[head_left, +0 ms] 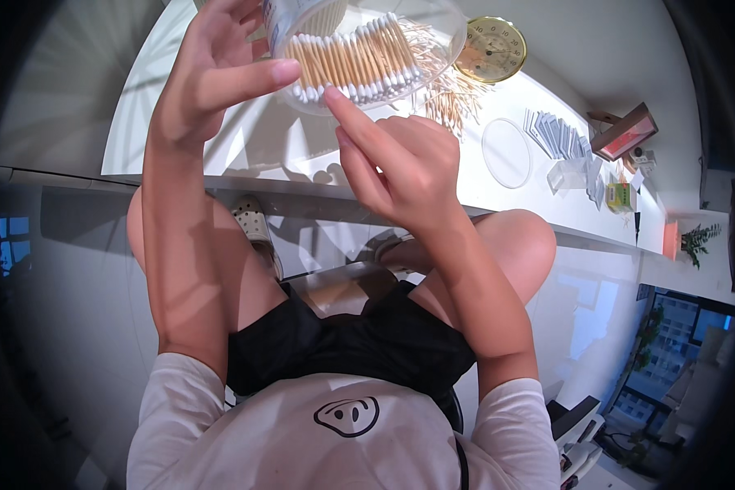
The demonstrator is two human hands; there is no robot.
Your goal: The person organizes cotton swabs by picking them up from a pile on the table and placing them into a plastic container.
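A clear round plastic tub (459,39) lies tipped on its side, its mouth toward me. Inside, white-tipped cotton swabs (355,61) stand side by side in a row. My left hand (200,82) grips the tub at its left, thumb over the rim; its other fingers are partly hidden behind. My right hand (404,167) is below the mouth, index finger stretched out with its tip at the lower swab heads. Its thumb is apart from that finger, the rest are curled, and nothing shows in it. Loose cotton swabs (456,102) are heaped beyond the tub on the right.
On the white table (261,155) lies a clear round lid (506,153). A gold-rimmed dial (492,49) stands behind. Farther right are fanned cards (557,135), a clear box (567,175), a small green-yellow box (621,198), a framed picture (629,132) and a potted plant (697,241).
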